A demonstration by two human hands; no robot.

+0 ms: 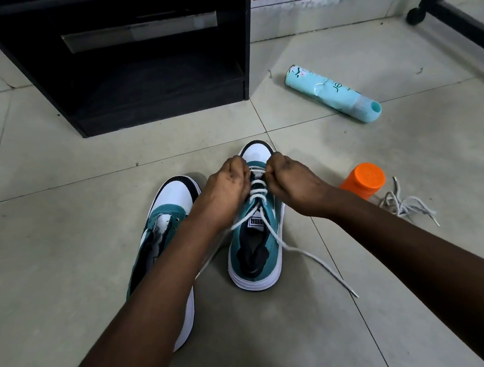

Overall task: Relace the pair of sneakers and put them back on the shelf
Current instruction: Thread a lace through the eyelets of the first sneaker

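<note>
On the left lies the unlaced sneaker [167,220], teal with a white toe, on the tile floor [65,259]. Its long axis runs from near to far, with the toe pointing away towards the black shelf unit [134,60], and the left forearm crosses over its near part. It has no lace that I can see.

Just to its right stands the second sneaker [255,241], parallel to the first and with the toe also far. The left hand [223,191] and the right hand [291,181] meet over its far eyelets, one on each side of the tongue, and so the shoe lies directly under and between them. Both hands are curled and seem to pinch the white lace [257,187] at the lowest rows near the toe, but the fingertips are hidden. The rows are crossed loosely, and the two free ends run back towards the near side. One goes under the left wrist and the other trails on the floor to the near right.

In my judgement the next move is to pull the slack along this axis, from the toe towards the collar, and the two hands are equally near.

More to the right, an orange-capped bottle [364,180] stands beside a loose grey lace [405,203]. A pale blue spray can [332,94] lies on its side, further away.
</note>
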